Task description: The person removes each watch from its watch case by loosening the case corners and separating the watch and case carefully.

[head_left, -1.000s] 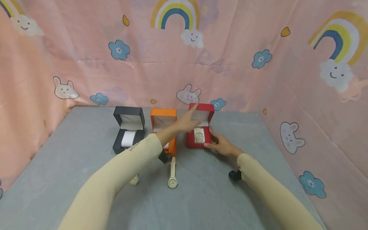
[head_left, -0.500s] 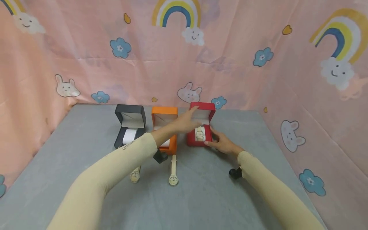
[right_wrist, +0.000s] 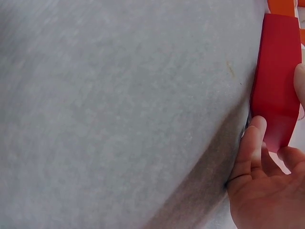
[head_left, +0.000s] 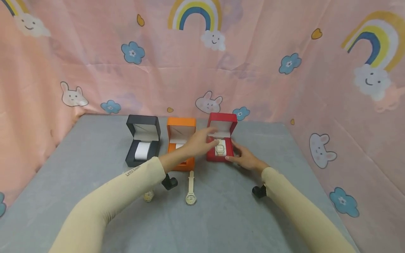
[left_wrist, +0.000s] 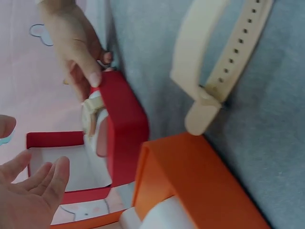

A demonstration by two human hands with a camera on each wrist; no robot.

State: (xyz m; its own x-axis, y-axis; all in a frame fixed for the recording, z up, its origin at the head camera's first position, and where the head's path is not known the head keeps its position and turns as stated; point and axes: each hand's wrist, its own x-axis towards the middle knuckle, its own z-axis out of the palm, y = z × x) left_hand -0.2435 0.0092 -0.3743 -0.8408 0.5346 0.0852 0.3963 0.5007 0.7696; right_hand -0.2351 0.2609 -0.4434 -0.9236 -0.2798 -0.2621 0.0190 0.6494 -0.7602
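Note:
A red watch box (head_left: 211, 155) stands with its lid up, and a pale watch (head_left: 220, 149) sits on its white cushion. My right hand (head_left: 246, 159) holds the box by its right side, thumb at the front corner; the right wrist view shows fingers (right_wrist: 251, 143) along the red wall. My left hand (head_left: 200, 142) hovers at the left of this box, overlapping its edge. In the left wrist view, the left hand's fingers (left_wrist: 56, 179) are spread in front of the raised lid, with nothing between them.
An orange watch box (head_left: 181, 122), partly behind my left arm, and a black watch box (head_left: 143, 120) stand open to the left. A cream watch (head_left: 191, 199) lies in front of the orange box. Another watch (head_left: 148, 196) is partly hidden by my left sleeve.
My left hand has drawn back from the red lid, down and slightly left, uncovering more of the lid. My right hand keeps its hold on the red box.

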